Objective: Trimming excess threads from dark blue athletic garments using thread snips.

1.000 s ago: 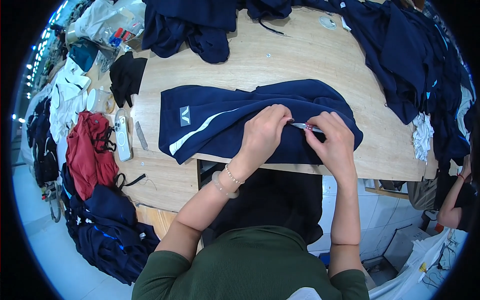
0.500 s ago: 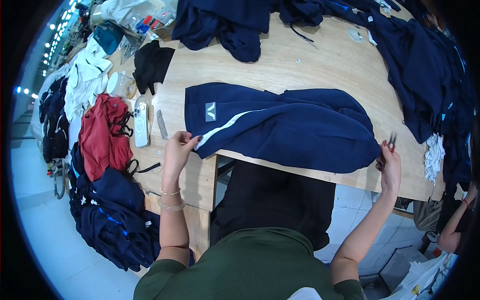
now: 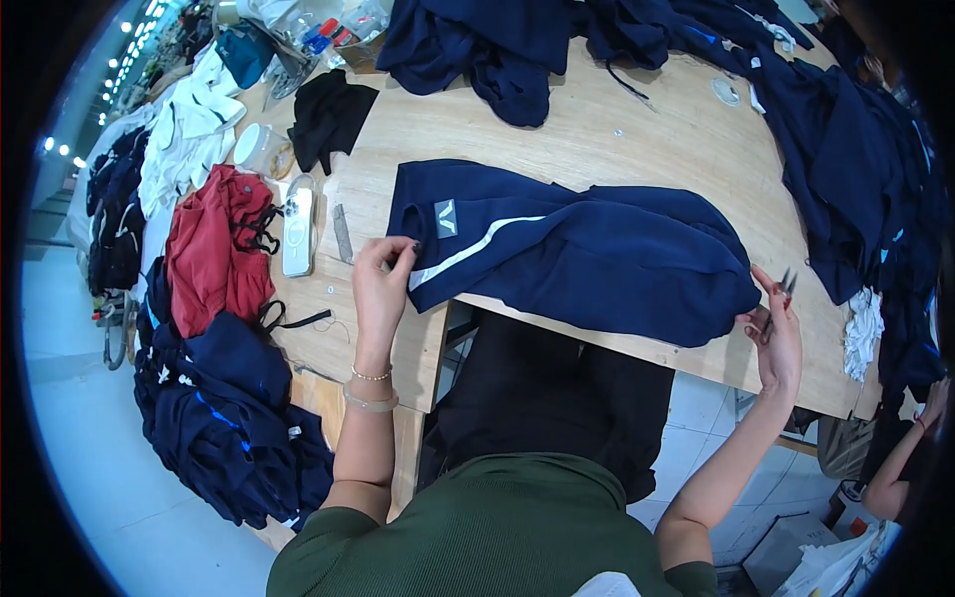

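A navy garment (image 3: 607, 259) with a white stripe and a small grey patch lies lengthwise on the table in front of me. At its left end, my left hand (image 3: 386, 267) pinches the hem, which is lifted and partly turned over. My right hand (image 3: 781, 333) is at the rounded right end, holding small metal thread snips (image 3: 789, 283) with the points facing away from me. Its fingers are loosely curled beside the fabric edge; whether they touch the cloth I cannot tell.
On the left are a pale phone (image 3: 297, 234), a grey metal strip (image 3: 343, 234), a red garment (image 3: 219, 259) and a navy pile (image 3: 229, 428). More navy garments (image 3: 477, 50) lie at the back and right. Another person's arm (image 3: 900, 458) shows at the far right.
My left hand has moved away from me along the hem, turning the edge up. The fingers of my right hand have loosened at the garment's end. The whole view has shifted slightly.
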Demonstrator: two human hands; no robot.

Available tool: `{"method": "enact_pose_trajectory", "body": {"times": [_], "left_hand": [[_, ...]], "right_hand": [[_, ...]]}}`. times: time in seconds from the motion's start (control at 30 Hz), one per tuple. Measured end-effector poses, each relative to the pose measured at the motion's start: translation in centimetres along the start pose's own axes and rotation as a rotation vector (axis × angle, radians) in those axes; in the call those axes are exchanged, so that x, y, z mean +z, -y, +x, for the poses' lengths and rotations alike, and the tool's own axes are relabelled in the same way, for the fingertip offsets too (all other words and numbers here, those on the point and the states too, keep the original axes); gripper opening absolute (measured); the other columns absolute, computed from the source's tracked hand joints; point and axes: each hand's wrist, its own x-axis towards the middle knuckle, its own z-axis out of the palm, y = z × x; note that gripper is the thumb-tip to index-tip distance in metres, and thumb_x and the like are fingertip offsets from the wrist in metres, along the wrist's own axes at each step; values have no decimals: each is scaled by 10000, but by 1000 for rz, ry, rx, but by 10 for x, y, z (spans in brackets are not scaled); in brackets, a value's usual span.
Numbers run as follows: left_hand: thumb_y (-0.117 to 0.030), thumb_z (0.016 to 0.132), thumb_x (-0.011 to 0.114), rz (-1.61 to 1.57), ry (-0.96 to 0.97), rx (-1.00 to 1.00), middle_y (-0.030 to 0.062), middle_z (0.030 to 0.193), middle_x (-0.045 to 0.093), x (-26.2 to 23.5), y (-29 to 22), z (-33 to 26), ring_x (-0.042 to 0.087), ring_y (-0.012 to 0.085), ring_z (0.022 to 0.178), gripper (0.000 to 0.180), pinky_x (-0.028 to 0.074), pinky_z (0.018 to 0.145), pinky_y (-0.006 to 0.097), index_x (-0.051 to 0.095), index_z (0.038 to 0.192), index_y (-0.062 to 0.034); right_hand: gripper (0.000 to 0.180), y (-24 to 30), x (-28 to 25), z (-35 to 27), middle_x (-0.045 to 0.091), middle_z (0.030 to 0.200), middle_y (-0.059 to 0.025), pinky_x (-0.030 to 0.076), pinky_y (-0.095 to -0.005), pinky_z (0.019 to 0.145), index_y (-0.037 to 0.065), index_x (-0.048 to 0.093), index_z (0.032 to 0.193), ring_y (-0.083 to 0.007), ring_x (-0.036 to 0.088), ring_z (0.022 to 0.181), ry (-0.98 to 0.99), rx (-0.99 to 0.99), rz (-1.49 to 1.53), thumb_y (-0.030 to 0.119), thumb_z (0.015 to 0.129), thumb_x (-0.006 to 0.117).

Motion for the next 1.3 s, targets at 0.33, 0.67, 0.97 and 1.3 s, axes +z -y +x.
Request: {"method": "enact_pose_trajectory", "body": {"times": [0.33, 0.67, 0.97, 1.3], "left_hand": [[-195, 859, 669, 48, 187, -101, 50, 633, 512, 4, 5, 9, 465, 139, 569, 239, 399, 541, 285, 594, 940, 18], [-151, 973, 508, -786, -63, -59, 1, 831, 598, -40, -43, 37, 549, 36, 691, 120, 444, 592, 174, 538, 1025, -46], [-106, 896, 595, -72, -1, -134, 55, 731, 561, 39, -26, 30, 508, 109, 671, 181, 403, 616, 225, 559, 1025, 15], [-64, 730, 719, -283, 406, 730, 87, 954, 564, 136, -167, -12, 571, 213, 907, 247, 475, 754, 307, 656, 967, -38]], "right_hand": [[305, 5, 23, 10, 596, 1222, -47, 267, -267, 1061, 62, 613, 1213, -118, 497, 1150, 125, -45, 182, 152, 925, 567], [493, 30, -40, -7, 528, 1276, -15, 414, -225, 909, 45, 464, 1360, -65, 506, 934, -84, -645, 382, 32, 885, 596], [451, -47, -35, 11, 541, 877, -4, 394, -208, 708, 105, 553, 1300, -67, 450, 762, -213, -315, -192, -71, 907, 419], [243, 17, 53, -15, 646, 913, -61, 411, -211, 717, 15, 596, 1143, -91, 509, 733, 126, -581, 113, 90, 958, 456]]}}
